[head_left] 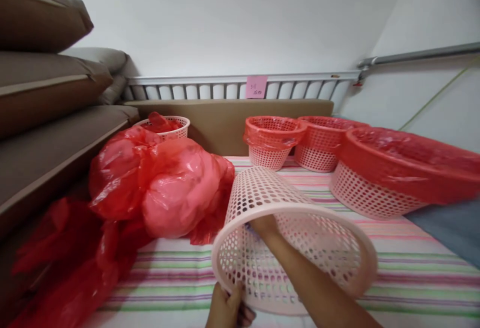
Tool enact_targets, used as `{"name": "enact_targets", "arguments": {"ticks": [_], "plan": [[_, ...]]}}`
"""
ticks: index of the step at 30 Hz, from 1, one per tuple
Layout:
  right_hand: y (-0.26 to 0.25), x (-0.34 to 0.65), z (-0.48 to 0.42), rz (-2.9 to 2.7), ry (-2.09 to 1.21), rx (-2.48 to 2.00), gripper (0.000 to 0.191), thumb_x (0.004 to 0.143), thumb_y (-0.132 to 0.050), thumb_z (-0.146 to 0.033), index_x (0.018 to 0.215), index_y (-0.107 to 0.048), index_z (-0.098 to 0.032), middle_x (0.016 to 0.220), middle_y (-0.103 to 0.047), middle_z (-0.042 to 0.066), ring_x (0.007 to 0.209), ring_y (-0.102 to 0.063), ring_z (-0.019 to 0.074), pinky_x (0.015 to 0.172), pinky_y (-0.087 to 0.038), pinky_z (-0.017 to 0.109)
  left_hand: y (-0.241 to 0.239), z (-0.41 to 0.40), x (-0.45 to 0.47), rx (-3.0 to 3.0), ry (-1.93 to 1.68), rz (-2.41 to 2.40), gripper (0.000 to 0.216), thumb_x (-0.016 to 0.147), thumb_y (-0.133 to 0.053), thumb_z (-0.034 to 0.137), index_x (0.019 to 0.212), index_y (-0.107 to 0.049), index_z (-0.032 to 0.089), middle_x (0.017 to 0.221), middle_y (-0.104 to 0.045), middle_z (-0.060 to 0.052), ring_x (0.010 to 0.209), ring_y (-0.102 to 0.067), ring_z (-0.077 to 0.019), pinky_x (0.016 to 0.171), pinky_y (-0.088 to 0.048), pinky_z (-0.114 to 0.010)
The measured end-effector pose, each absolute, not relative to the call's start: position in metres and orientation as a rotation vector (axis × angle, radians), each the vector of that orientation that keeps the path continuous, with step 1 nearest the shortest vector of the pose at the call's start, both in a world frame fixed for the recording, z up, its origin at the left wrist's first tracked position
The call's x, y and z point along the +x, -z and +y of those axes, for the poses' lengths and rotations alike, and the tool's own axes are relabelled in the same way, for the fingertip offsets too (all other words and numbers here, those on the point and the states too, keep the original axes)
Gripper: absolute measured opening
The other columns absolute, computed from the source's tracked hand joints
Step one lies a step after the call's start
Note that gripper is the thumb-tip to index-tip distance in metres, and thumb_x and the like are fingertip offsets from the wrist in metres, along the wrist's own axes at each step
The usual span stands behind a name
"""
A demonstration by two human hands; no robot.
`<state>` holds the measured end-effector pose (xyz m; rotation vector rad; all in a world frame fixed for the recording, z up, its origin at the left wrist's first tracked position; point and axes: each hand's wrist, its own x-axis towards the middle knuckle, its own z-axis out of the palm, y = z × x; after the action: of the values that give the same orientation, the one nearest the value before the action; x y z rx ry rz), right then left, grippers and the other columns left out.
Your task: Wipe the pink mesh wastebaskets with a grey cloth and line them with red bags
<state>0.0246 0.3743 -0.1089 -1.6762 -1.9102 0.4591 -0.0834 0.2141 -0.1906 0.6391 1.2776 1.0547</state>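
A pale pink plastic basket (258,188) full of round holes lies tipped on its side, its mouth facing me. My left hand (228,305) grips the lower left of its rim, thumb inside and fingers outside. Through the mouth reaches my right hand (264,225), pressed near the inner upper left wall. A bit of bluish-purple material shows at its fingers, which are partly hidden, so I cannot make out what it is. Just left of the basket lie filled red plastic bags (180,188).
Three baskets lined with red bags stand to the right, the largest basket (375,193) nearest. Another basket (183,130) holding red plastic is behind the bags. Brown cushions (45,83) are stacked at left. A striped sheet (176,278) covers the surface; a railing (210,90) runs behind.
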Motion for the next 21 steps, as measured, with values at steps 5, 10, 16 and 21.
{"name": "enact_targets", "arguments": {"ticks": [5,10,16,21], "plan": [[0.114,0.036,0.306,-2.162,-0.282,-1.7,0.035,0.066,-0.056,-0.013,0.099,-0.066,-0.021,0.1,-0.064,0.011,0.095,-0.057,0.0273,0.085,-0.04,0.037,0.181,0.215,-0.087,0.726,-1.077,1.281,0.06,0.056,-0.061,0.074,0.076,-0.052,0.018,0.036,-0.059,-0.001,0.031,-0.054,-0.0152,0.034,-0.04,-0.022],[0.121,0.056,0.225,-2.389,-0.31,-1.645,0.043,0.059,-0.059,-0.016,0.1,-0.064,-0.027,0.114,-0.059,0.008,0.104,-0.052,0.0303,0.088,-0.039,0.04,0.169,0.216,-0.092,0.834,-1.086,1.287,0.06,0.053,-0.062,0.075,0.074,-0.057,0.018,0.039,-0.06,-0.002,0.037,-0.06,-0.0209,0.038,-0.046,-0.027],[0.094,0.076,0.238,-1.876,-1.325,-1.34,0.046,0.072,-0.053,-0.024,0.118,-0.056,-0.023,0.102,-0.068,0.003,0.094,-0.062,0.0204,0.08,-0.047,0.031,0.175,0.215,-0.091,0.815,-1.153,1.253,0.058,0.055,-0.061,0.075,0.072,-0.054,0.02,0.038,-0.061,-0.002,0.035,-0.059,-0.0203,0.037,-0.046,-0.027],[0.071,0.08,0.284,-1.8,-0.608,-1.663,0.057,0.077,-0.056,-0.024,0.131,-0.046,-0.014,0.128,-0.054,0.014,0.121,-0.047,0.0257,0.102,-0.035,0.04,0.174,0.216,-0.089,0.805,-1.138,1.307,0.057,0.056,-0.063,0.072,0.07,-0.053,0.018,0.037,-0.062,-0.006,0.033,-0.06,-0.0208,0.036,-0.046,-0.027]]}}
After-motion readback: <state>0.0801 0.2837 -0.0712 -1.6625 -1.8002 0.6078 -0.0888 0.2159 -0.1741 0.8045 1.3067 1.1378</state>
